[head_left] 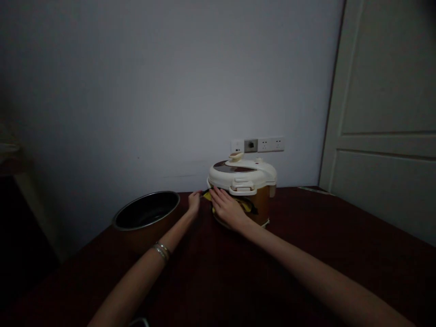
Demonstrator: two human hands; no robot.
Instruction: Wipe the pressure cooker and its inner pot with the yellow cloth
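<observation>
A white-lidded electric pressure cooker (260, 175) with a golden-brown body stands on the dark red table. A yellow and black cloth (250, 208) lies against the cooker's side, below its front handle. My right hand (226, 208) presses flat on the cloth, fingers stretched out toward the cooker's left. Just left of the cooker, my left hand (194, 201) is closed on what looks like the cloth's dark edge; its fingertips are partly hidden. To the left sits the cooker's dark inner pot (146, 225), with a metal rim and no lid.
Wall sockets (270, 144) are set in the pale wall behind the cooker. A panelled door (381, 113) is at the right. On the table's far right edge lies a thin flat item (316, 190). Part of a light-rimmed object (139, 322) shows at the bottom.
</observation>
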